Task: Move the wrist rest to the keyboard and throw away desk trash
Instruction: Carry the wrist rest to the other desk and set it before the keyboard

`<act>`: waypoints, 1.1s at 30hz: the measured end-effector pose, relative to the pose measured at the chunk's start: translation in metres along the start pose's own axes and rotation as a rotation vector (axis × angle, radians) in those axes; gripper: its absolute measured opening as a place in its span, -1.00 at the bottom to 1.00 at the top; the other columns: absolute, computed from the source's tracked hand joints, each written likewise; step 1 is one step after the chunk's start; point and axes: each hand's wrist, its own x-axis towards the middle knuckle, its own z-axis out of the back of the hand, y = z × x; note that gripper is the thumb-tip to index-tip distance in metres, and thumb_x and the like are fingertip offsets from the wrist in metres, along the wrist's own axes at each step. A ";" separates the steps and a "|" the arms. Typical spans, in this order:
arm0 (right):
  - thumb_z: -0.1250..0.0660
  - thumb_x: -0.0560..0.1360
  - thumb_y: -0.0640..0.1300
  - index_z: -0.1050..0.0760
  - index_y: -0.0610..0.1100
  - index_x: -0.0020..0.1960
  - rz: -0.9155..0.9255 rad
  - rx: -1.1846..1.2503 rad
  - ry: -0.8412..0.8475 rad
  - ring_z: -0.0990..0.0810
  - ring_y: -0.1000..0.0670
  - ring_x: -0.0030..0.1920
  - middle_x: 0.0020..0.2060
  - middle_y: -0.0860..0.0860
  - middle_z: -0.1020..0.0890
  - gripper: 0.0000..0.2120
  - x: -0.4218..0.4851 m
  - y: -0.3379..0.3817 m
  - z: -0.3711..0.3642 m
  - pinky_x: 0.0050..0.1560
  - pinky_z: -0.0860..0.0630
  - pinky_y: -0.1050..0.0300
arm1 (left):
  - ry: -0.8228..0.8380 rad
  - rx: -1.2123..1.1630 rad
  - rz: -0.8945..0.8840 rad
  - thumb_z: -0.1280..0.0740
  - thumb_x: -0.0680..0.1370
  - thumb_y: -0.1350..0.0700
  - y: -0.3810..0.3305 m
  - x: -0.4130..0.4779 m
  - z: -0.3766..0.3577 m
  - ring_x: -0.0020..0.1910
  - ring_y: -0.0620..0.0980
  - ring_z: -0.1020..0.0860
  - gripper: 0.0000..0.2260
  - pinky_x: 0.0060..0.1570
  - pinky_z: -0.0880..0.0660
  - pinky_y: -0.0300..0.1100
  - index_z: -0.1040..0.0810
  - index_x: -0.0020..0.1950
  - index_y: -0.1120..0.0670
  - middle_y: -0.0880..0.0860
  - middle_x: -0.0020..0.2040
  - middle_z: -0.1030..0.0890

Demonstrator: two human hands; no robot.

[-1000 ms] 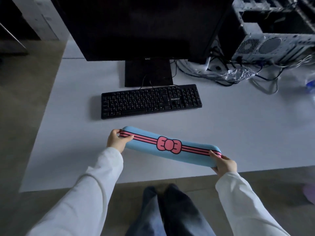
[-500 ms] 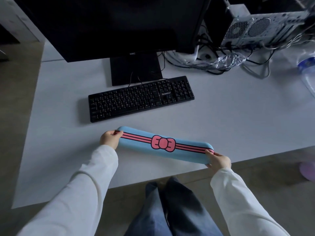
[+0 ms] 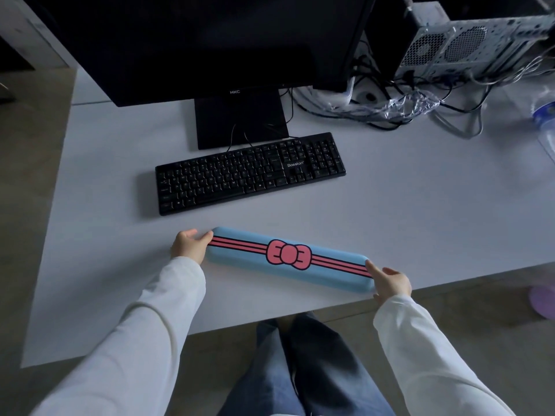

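I am gripping the wrist rest (image 3: 289, 260) by its ends, left hand (image 3: 189, 246) and right hand (image 3: 390, 283), nearing the keyboard (image 3: 249, 173); plastic trash (image 3: 411, 104) beyond the keyboard is awaiting disposal.

Blue wrist rest (image 3: 288, 259), pink bow stripe, slanted, near black keyboard (image 3: 249, 174), apart.

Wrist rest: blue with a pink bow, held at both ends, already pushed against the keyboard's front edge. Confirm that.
Not against it. The head view shows bare desk between the wrist rest and the keyboard; the left hand and right hand hold its ends.
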 end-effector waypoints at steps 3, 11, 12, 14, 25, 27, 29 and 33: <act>-0.42 0.32 0.08 -0.46 -0.20 0.24 -0.023 -0.019 0.029 -0.55 -0.23 0.08 0.06 -0.17 -0.58 -0.42 -0.001 -0.001 -0.007 0.21 -0.48 -0.13 | 0.079 0.051 0.024 -0.33 0.48 0.04 0.004 0.004 -0.005 0.24 0.17 -0.47 -0.52 0.23 -0.35 -0.09 -0.41 0.34 0.23 0.20 0.25 -0.53; -0.44 0.31 0.02 -0.52 -0.12 -0.14 0.011 -0.107 0.072 -0.53 -0.18 0.02 -0.24 -0.09 -0.53 -0.75 0.004 0.007 -0.008 0.19 -0.50 -0.11 | 0.246 -0.006 0.036 -0.38 0.44 0.09 0.010 0.009 -0.006 0.01 0.12 -0.53 -0.82 0.05 -0.36 -0.13 -0.54 -0.01 0.12 0.13 -0.03 -0.57; -0.44 0.31 -0.01 -0.53 -0.13 -0.10 0.024 -0.099 0.067 -0.54 -0.19 0.05 -0.19 -0.10 -0.54 -0.74 0.006 0.008 -0.009 0.21 -0.49 -0.11 | 0.245 -0.041 0.057 -0.38 0.44 0.11 0.011 0.009 -0.005 0.02 0.11 -0.52 -0.79 0.07 -0.38 -0.13 -0.53 0.04 0.15 0.14 -0.01 -0.57; -0.44 0.31 -0.08 -0.54 -0.20 0.00 0.055 -0.064 0.072 -0.53 -0.17 0.00 -0.16 -0.11 -0.53 -0.69 0.007 0.013 -0.010 0.21 -0.48 -0.14 | 0.241 -0.140 0.116 -0.40 0.43 0.16 0.015 0.008 -0.003 0.10 0.13 -0.53 -0.73 0.16 -0.45 -0.02 -0.46 0.09 0.14 0.15 0.07 -0.56; -0.46 0.32 -0.15 -0.48 -0.20 0.19 0.288 -0.026 0.086 -0.48 -0.08 -0.02 -0.05 -0.10 -0.51 -0.53 -0.004 0.080 -0.038 0.23 -0.47 -0.09 | 0.020 -0.386 0.108 -0.42 0.41 0.19 0.034 -0.001 0.013 0.03 0.06 -0.50 -0.68 0.21 -0.43 0.03 -0.44 0.12 0.17 0.17 0.10 -0.54; -0.47 0.31 -0.16 -0.49 -0.21 0.18 0.305 -0.056 0.101 -0.48 -0.08 -0.04 -0.07 -0.10 -0.52 -0.54 -0.001 0.087 -0.043 0.22 -0.47 -0.07 | -0.011 -0.375 0.134 -0.43 0.40 0.18 0.038 0.001 0.013 0.11 0.18 -0.56 -0.67 0.23 -0.43 0.10 -0.45 0.10 0.17 0.24 0.17 -0.57; -0.47 0.31 -0.16 -0.50 -0.21 0.18 0.320 -0.082 0.109 -0.48 -0.08 -0.05 -0.07 -0.10 -0.52 -0.54 0.002 0.092 -0.046 0.21 -0.47 -0.03 | -0.033 -0.373 0.168 -0.44 0.39 0.18 0.041 0.003 0.012 0.17 0.22 -0.56 -0.61 0.19 -0.47 0.09 -0.46 0.16 0.23 0.27 0.20 -0.57; -0.47 0.31 -0.17 -0.49 -0.22 0.21 0.334 -0.142 0.127 -0.47 -0.08 -0.05 -0.08 -0.09 -0.51 -0.52 0.010 0.097 -0.051 0.21 -0.44 -0.02 | -0.061 -0.357 0.187 -0.44 0.39 0.18 0.043 0.004 0.005 0.12 0.22 -0.56 -0.60 -0.07 -0.37 -0.09 -0.47 0.18 0.26 0.29 0.18 -0.58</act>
